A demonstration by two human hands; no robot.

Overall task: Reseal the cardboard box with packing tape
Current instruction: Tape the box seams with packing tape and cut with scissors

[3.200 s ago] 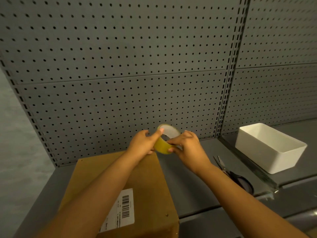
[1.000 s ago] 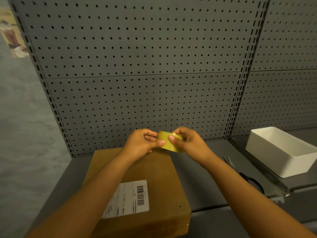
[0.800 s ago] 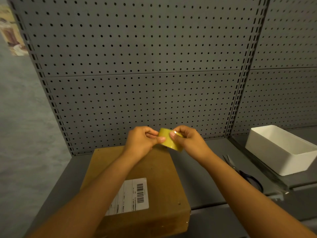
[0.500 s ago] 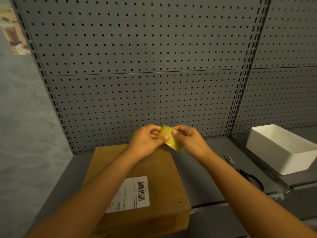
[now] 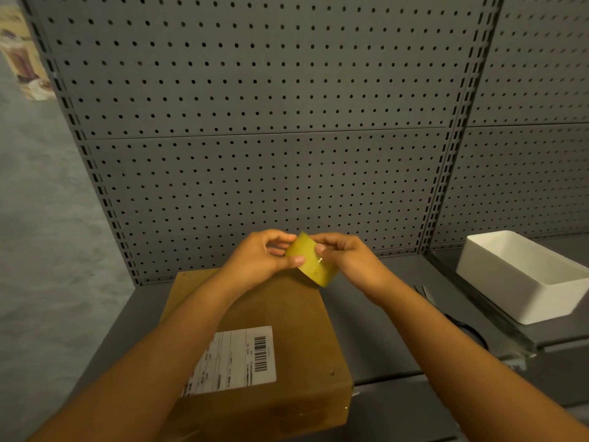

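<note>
Both hands hold the roll of packing tape [image 5: 313, 262] in the air above the far edge of the cardboard box [image 5: 255, 333]. The left hand [image 5: 258, 261] has its fingers curled, thumb laid across the roll's near left face. The right hand [image 5: 347, 260] pinches the roll's right side, fingertips bent onto its top edge. The roll is a short, glossy, yellowish-clear cylinder, tilted down to the right.

The box lies flat on the grey metal shelf [image 5: 366, 330], plain brown board with squared corners; a white shipping label [image 5: 234, 358] with a barcode sits on its near top. To the right, black-handled scissors [image 5: 459, 320] lie partly hidden behind the right forearm. Farther right stands a smooth white rectangular bin [image 5: 522, 275]. Behind rises grey perforated pegboard [image 5: 255, 122].
</note>
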